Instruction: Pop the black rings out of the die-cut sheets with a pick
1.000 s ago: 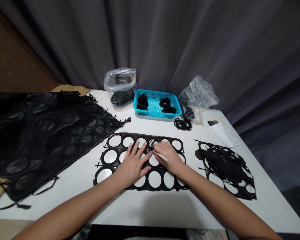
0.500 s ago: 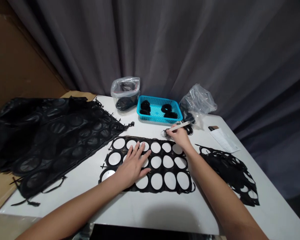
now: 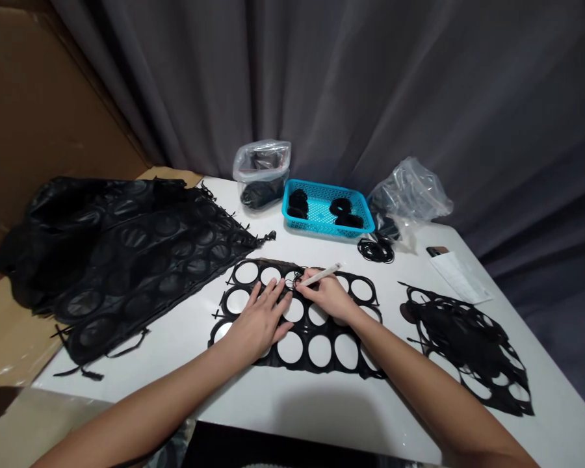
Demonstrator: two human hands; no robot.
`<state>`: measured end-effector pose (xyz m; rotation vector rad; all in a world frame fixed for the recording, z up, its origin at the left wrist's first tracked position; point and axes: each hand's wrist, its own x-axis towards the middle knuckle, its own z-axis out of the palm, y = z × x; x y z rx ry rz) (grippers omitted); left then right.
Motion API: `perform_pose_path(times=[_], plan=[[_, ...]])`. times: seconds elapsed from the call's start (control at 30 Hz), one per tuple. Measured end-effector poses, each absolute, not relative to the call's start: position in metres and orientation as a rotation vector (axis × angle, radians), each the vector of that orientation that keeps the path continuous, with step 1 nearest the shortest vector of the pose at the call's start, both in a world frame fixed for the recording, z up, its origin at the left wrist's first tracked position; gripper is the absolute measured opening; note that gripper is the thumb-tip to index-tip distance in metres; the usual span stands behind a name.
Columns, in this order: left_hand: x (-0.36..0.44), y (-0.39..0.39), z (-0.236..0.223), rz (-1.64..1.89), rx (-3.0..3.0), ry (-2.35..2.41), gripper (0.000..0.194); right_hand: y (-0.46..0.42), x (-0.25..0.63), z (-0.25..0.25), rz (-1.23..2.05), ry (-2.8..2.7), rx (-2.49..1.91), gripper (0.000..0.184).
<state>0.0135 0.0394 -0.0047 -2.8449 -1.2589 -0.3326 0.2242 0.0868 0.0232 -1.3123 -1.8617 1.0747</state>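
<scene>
A flat black sheet (image 3: pixel 305 351) with rows of round holes lies on the white table in front of me. My left hand (image 3: pixel 257 322) rests on its left half, fingers spread. Over the top row, my right hand (image 3: pixel 329 296) grips a slim white pen-like tool (image 3: pixel 324 274), its upper end pointing right. Thin black strands (image 3: pixel 298 277) show at my right fingertips, near a top-row hole. The tool's tip is hidden there.
Behind stands a blue basket (image 3: pixel 329 227) holding black rings, between two clear plastic bags (image 3: pixel 262 170). A loose black coil (image 3: pixel 376 249) lies in front of the right bag. Black perforated material is heaped left (image 3: pixel 127 240) and right (image 3: pixel 468 331). White paper (image 3: pixel 461 278) lies far right.
My right hand has moved left and toward me, from beside the black coil onto the sheet's top row, still holding the white tool. My left hand stays on the sheet. The view has shifted slightly.
</scene>
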Motion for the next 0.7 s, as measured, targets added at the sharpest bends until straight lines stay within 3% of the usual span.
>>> perform_pose_path(times=[0.3, 0.57, 0.7], plan=[[0.013, 0.039, -0.004, -0.364, -2.87, -1.286, 0.053, 0.087, 0.222, 0.025, 0.91, -2.019, -1.303, 0.017], [0.013, 0.038, -0.007, -0.361, -2.864, -1.334, 0.058, 0.072, 0.219, 0.014, 0.284, -2.493, -1.092, 0.01], [0.015, 0.038, -0.005, -0.366, -2.873, -1.379, 0.055, 0.109, 0.24, 0.022, 0.02, -2.319, -1.415, 0.015]])
